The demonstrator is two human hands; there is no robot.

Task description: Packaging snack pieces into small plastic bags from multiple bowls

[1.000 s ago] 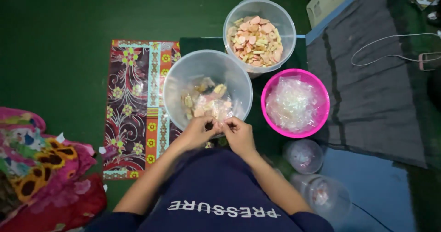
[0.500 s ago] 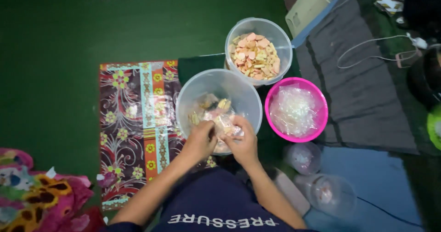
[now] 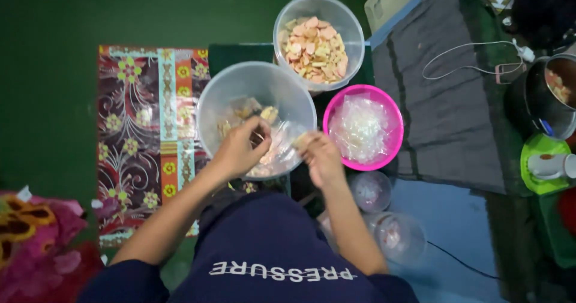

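Both hands work over one clear plastic tub (image 3: 240, 90) that sits on a patterned mat (image 3: 144, 135). The left hand (image 3: 239, 150) and the right hand (image 3: 321, 156) each pinch an edge of one small clear bag (image 3: 279, 150) of snacks, stretched between them just above the tub's near rim. Several more filled bags lie inside this tub; the exact count is too blurred to tell.

Behind it stands a second clear tub (image 3: 318, 42), full of loose pink and yellow crackers (image 3: 315, 51). To the right, touching the first tub, is one pink bowl (image 3: 363, 126) holding a heap of empty clear bags. Near the right forearm lie two clear round lids or small containers (image 3: 371, 190), one beyond the other. At the far right sit one dark pot (image 3: 543, 99) and one green object (image 3: 543, 162).
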